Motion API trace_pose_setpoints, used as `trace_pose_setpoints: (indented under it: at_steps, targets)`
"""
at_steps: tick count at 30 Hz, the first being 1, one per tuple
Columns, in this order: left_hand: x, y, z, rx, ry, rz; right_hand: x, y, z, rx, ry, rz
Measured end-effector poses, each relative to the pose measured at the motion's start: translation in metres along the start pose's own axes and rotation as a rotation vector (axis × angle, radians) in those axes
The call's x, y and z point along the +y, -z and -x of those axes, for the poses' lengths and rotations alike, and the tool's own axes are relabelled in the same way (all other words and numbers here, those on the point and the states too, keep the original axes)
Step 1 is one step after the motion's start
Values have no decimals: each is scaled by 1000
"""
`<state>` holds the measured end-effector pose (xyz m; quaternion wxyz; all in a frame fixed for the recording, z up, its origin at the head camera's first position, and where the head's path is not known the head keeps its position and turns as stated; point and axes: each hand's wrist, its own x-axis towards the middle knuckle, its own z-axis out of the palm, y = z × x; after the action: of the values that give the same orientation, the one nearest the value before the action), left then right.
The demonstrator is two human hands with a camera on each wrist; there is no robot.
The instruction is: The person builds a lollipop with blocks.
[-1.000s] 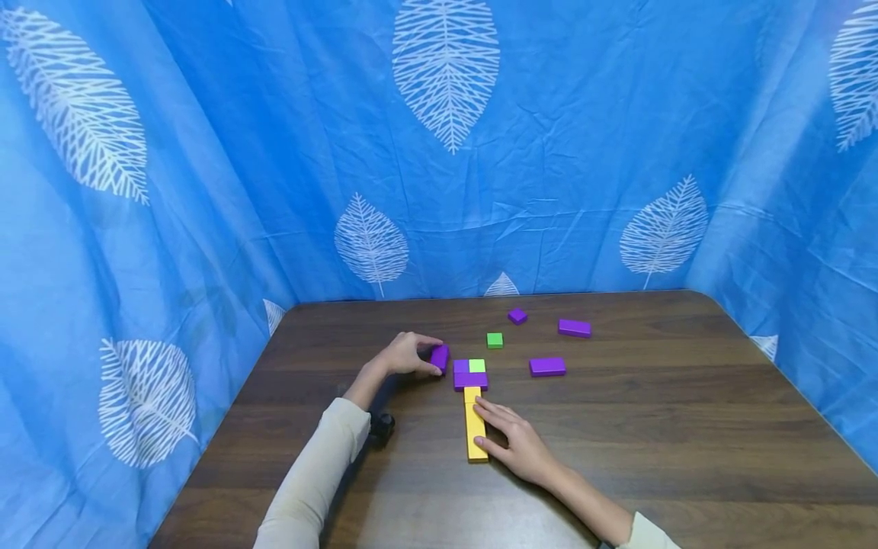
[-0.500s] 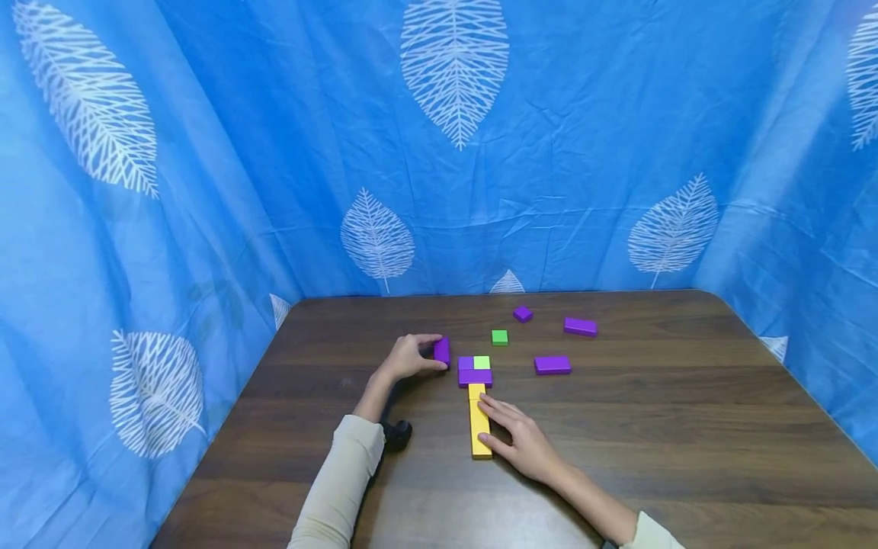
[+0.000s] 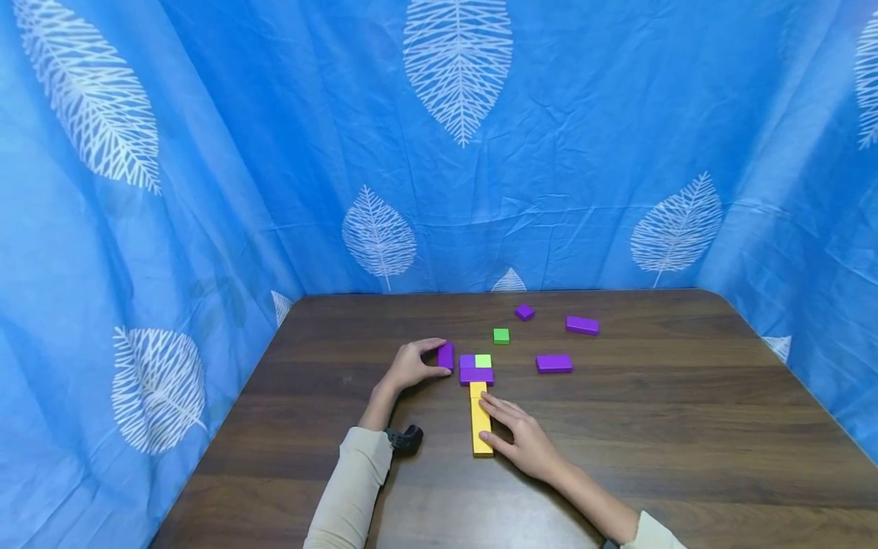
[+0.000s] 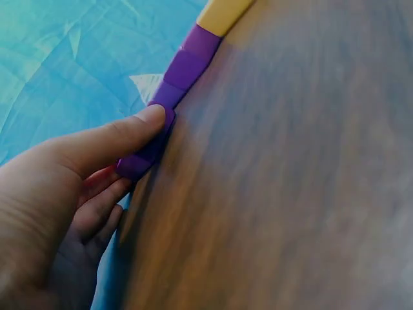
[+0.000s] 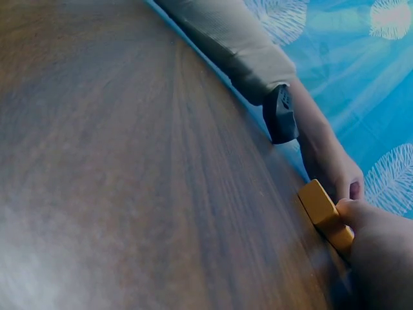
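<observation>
1. A person's left hand [image 3: 411, 367] pinches a purple block [image 3: 446, 357] between thumb and fingers, just left of a cluster of flat pieces; the step in hand appears to be lining it up there.
2. The right hand [image 3: 527, 446], fingers extended and slightly apart, touches a long yellow block [image 3: 482, 431], seemingly to steady it below a purple bar [image 3: 476, 376], a small purple square [image 3: 467, 361] and a light green square [image 3: 483, 361].
3. A narrow gap separates the held block from the cluster in the head view; the next move would seem to call for a short, level slide rightward, without jostling its neighbours.
4. Loose purple and green pieces lie toward the far side of the dark wood-grain counter [image 3: 652, 427].
5. Creased blue cloth [image 3: 309, 152] printed with white leaves hangs around the far edge and sides.
</observation>
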<state>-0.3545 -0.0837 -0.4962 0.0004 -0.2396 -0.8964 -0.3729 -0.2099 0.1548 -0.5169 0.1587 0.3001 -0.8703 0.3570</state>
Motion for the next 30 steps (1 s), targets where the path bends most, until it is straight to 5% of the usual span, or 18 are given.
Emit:
trace_pose_setpoints:
  at_steps: [13,30]
  targets:
    - [-6,3,5,-12,-3,102,2,0,-1,-7,-3,-5]
    - [-9,1,5,-33,-26,84,0,2,-2,-14,0,8]
